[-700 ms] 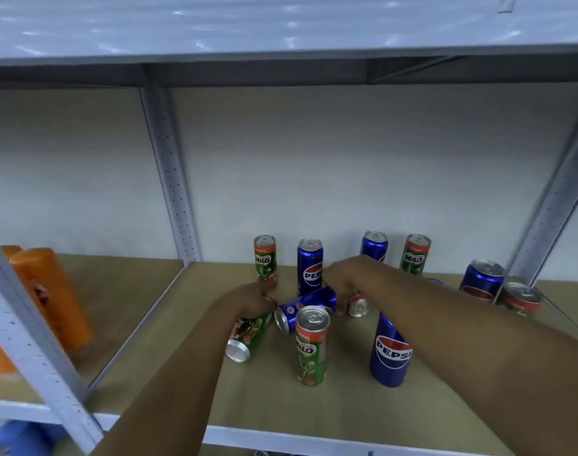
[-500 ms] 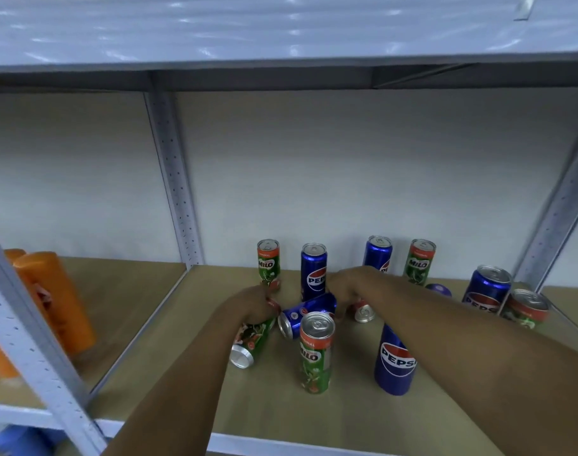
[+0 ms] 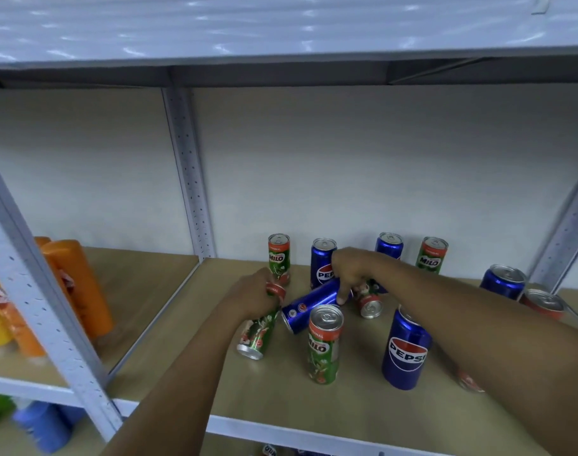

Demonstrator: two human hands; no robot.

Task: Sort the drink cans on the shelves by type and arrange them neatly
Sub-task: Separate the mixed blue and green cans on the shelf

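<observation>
Little moved since the earlier frames: both hands in nearly the same spots, view drawn slightly closer. Left hand (image 3: 253, 296) closed around the upper end of a toppled Milo can (image 3: 259, 330), lying mid-shelf toward the left post. Right hand (image 3: 350, 269) bent over the far end of a toppled Pepsi can (image 3: 317, 302) at the shelf's middle; grip there hard to judge, fingers touching but possibly not yet closed around it. A second fallen Milo can (image 3: 368, 299) just beside that hand.

Step in hand, likely: righting the fallen cans before grouping by type. Next move calls for lifting each one upright without knocking the standing Milo can (image 3: 324, 345) near the wooden shelf (image 3: 281, 406) front edge.

Count, as far as seen: Milo six, three standing, two toppled, one at the right edge half hidden; another reddish shape under the right forearm unclear. Pepsi five, four upright, one toppled.
</observation>
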